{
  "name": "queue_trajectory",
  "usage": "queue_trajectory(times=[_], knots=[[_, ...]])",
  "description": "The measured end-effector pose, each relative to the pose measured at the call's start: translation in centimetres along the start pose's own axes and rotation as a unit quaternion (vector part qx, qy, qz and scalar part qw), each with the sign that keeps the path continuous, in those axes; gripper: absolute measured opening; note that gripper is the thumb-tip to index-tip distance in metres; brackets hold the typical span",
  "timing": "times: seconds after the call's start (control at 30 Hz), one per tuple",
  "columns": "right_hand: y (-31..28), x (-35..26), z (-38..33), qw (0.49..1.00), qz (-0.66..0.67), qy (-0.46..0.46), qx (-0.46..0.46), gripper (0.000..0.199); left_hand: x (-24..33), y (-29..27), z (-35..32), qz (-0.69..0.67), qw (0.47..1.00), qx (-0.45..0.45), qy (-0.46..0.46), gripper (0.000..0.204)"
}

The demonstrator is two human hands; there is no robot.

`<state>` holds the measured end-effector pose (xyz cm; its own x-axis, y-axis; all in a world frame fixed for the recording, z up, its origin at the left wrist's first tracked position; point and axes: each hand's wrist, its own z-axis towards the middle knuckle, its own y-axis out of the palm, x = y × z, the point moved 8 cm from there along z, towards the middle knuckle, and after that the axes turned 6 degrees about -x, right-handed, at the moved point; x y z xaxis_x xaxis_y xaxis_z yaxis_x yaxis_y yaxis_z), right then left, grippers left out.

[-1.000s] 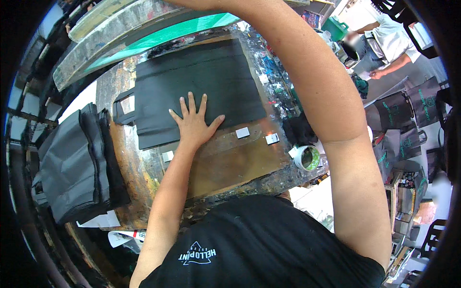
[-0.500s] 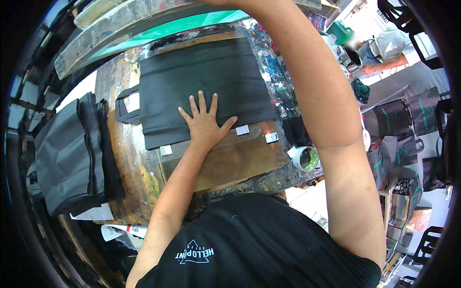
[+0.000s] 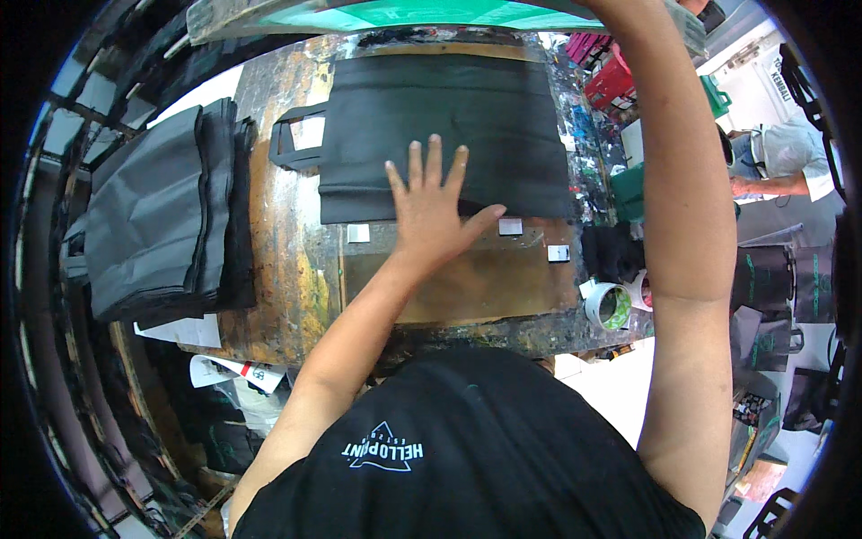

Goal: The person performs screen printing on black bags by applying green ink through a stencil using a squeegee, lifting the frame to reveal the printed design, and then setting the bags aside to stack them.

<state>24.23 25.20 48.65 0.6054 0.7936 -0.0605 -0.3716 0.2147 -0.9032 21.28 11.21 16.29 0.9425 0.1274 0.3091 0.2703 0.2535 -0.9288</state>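
A black fabric bag lies flat on the paint-stained worktable, its handle sticking out to the left. My left hand rests palm down on the near part of the bag, fingers spread and empty. The thumb reaches close to a small white tab at the bag's near edge. My right arm stretches to the far side, where a frame with a green mesh screen stands along the upper edge. Only a sliver of my right hand shows there, and its fingers are cut off.
A stack of black bags sits at the left. White tabs mark the brown board. At the right are a tape roll, a black cloth and a red container. Another person stands farther right.
The whole view has turned and shifted. The green screen frame now sits higher in the picture, with my right hand farther right. My left hand stays spread on the bag.
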Motion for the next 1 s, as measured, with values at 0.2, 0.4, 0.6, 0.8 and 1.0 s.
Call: queue_trajectory(times=[0.2, 0.4, 0.6, 0.8, 1.0], knots=[[-0.6, -0.7, -0.9, 0.998, -0.059, -0.019, 0.033, 0.071, -4.0, -2.0, -2.3, -0.050, 0.993, -0.087, 0.056, 0.100], [0.6, -0.7, -0.9, 0.995, -0.022, -0.061, 0.077, 0.068, -2.3, 3.4, -6.2, 0.071, 0.988, -0.119, 0.070, 0.102], [0.0, -1.0, -1.8, 0.992, -0.030, -0.072, 0.096, 0.067, -1.9, 3.7, -6.3, 0.057, 0.990, -0.116, 0.058, 0.103], [0.1, -1.0, -2.2, 0.992, -0.020, -0.084, 0.093, 0.068, 0.1, 2.9, -5.6, 0.050, 0.988, -0.107, 0.097, 0.104], [0.5, -0.8, -1.6, 0.992, -0.020, -0.084, 0.094, 0.070, 2.2, 5.1, -5.0, 0.032, 0.989, -0.094, 0.113, 0.103]])
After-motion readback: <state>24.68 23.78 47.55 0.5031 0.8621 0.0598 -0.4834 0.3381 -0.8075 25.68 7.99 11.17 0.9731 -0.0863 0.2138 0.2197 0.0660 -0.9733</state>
